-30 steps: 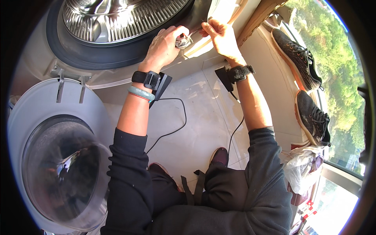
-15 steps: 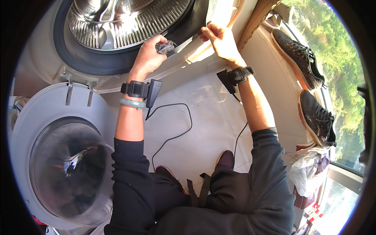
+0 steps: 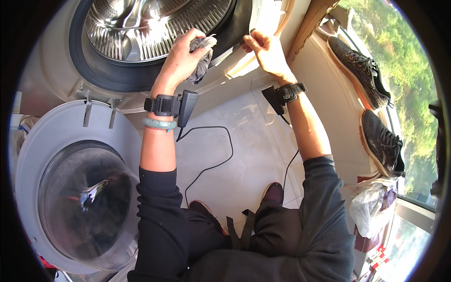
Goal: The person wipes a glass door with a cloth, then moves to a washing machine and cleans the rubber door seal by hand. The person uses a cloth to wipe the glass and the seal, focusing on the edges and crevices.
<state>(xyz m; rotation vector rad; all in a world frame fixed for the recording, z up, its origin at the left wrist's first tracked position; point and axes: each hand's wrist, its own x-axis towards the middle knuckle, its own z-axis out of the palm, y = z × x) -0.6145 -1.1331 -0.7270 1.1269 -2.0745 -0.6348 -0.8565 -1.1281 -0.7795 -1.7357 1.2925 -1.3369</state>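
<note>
At the front of a washing machine, my left hand is closed around a crumpled grey cloth. The cloth sticks out on the right of the hand and hangs down a little, in front of the dark rubber door seal. Behind it shows the shiny metal drum. To the right, my right hand has its fingers curled with thumb and forefinger together, near the machine's sunlit right edge. What those fingers hold, if anything, is hidden.
The round door with its glass bowl hangs open at the left. Black cables run from both wrist straps over the tiled floor. Dark sneakers and a white plastic bag lie along the window at the right.
My left hand has moved slightly upward and turned, and more of the grey cloth shows, hanging lower. My right hand stays nearly in place. The whole view has shifted a little.
</note>
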